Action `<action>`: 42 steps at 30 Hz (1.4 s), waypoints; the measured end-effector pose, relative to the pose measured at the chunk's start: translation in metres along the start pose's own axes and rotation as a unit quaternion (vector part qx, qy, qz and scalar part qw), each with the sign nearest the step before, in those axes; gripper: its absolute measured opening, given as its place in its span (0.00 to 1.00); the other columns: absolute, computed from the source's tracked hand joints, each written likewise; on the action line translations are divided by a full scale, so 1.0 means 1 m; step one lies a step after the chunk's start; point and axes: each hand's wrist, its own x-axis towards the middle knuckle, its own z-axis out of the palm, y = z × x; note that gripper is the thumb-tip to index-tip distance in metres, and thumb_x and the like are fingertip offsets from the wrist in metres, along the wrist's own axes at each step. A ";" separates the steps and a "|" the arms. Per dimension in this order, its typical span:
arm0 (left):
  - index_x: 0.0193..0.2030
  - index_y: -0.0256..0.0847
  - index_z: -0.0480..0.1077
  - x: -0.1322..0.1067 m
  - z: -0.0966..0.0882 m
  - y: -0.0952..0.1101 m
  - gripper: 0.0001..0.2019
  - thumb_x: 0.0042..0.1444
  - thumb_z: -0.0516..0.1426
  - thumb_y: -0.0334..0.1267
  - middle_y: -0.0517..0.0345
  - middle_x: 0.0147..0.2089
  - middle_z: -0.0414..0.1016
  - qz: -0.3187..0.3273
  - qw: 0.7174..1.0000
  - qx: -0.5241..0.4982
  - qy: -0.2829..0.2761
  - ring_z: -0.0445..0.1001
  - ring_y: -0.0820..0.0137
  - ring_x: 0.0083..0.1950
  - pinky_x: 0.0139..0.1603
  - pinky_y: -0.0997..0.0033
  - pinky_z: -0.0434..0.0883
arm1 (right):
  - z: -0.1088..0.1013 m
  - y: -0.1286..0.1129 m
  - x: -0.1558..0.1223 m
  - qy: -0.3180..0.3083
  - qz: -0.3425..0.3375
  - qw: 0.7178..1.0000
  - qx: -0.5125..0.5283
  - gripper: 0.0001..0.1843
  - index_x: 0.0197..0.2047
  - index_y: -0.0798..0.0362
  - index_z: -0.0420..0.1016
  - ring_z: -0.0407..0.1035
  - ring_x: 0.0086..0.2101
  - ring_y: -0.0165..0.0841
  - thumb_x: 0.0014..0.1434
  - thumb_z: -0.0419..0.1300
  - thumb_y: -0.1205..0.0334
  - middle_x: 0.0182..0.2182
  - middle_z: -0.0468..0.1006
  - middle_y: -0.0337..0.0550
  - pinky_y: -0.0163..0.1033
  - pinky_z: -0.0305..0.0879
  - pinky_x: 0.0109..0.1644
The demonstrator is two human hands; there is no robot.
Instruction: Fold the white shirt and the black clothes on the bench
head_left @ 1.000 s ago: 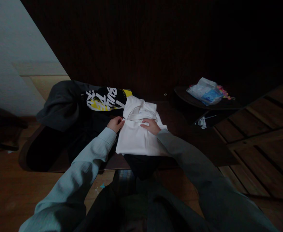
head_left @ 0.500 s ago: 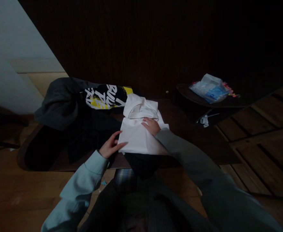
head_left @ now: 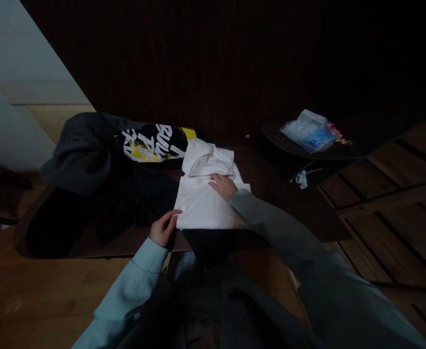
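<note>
A white T-shirt (head_left: 205,206) lies partly folded on the dark bench, its neckline at the far end. My left hand (head_left: 164,229) is at the shirt's lower left corner, thumb and fingers closed on the edge. Just below the neckline, my right hand (head_left: 223,186) rests on the cloth with its fingers stretched out. A black cloth (head_left: 211,245) hangs from under the shirt's near edge. Touching the shirt's far left side is a black garment with white and yellow lettering (head_left: 158,143).
A dark grey garment (head_left: 80,155) is heaped on the left of the bench (head_left: 125,249), beside black clothing (head_left: 136,194). On a low shelf at right lies a clear and blue plastic packet (head_left: 310,133). Wooden slats (head_left: 398,232) stand at the right.
My left hand has moved down along the shirt's left edge, and its spread fingers have closed on the corner. My right hand stays on the cloth. The view has shifted slightly.
</note>
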 end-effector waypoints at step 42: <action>0.41 0.41 0.71 -0.010 0.000 -0.006 0.15 0.55 0.46 0.41 0.56 0.34 0.72 0.064 0.994 0.077 0.037 0.71 0.70 0.36 0.39 0.72 0.68 | -0.009 0.018 -0.188 0.190 0.278 0.898 0.282 0.11 0.26 0.50 0.63 0.65 0.27 0.32 0.45 0.55 0.52 0.22 0.69 0.37 0.37 0.63 0.32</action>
